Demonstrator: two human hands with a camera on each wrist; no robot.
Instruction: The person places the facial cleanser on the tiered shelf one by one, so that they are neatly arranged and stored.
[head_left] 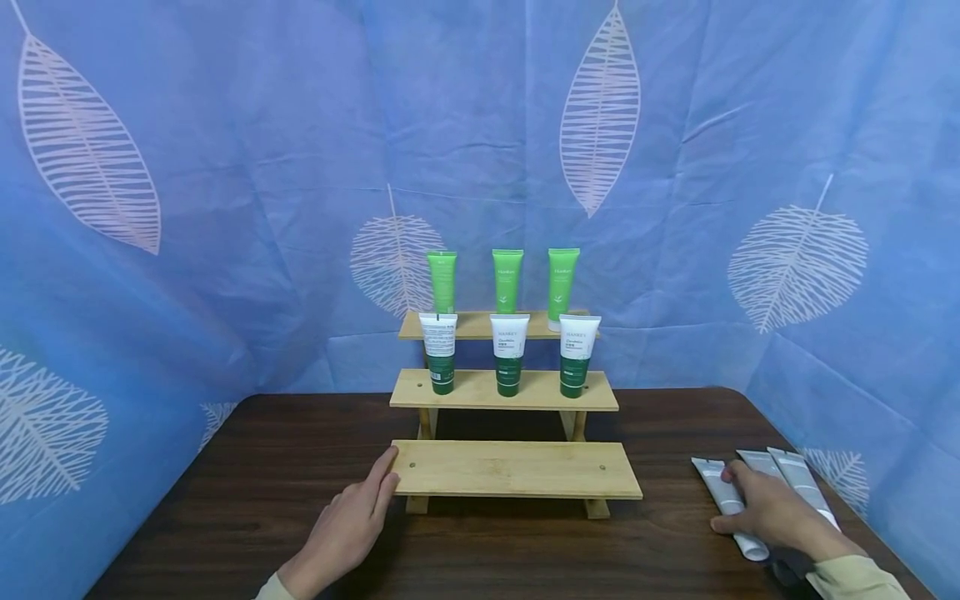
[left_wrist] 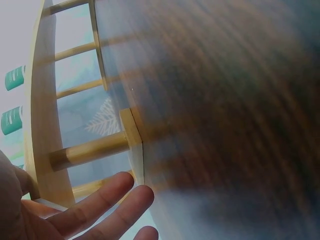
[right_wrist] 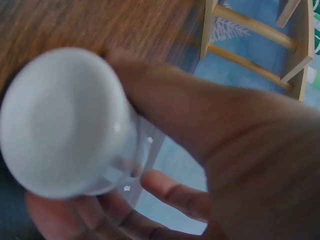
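My left hand [head_left: 345, 525] touches the left end of the lowest board of a three-tier wooden display stand [head_left: 517, 469]. In the left wrist view its fingers [left_wrist: 102, 202] extend past the board's end, near the stand's foot. My right hand [head_left: 772, 512] holds a silvery-white squeeze tube [head_left: 752, 547] at the right of the table, thumb on one side and fingers on the other. Its round white cap [right_wrist: 62, 122] looms large in the right wrist view. Two more pale tubes [head_left: 806, 485] lie beside that hand, partly covered by it.
Three white-and-green tubes [head_left: 508, 354] stand on the middle board and three bright green tubes [head_left: 507, 279] on the top one. The stand is on a dark wooden table [head_left: 300, 458]. A blue leaf-print cloth [head_left: 480, 125] hangs behind and at both sides.
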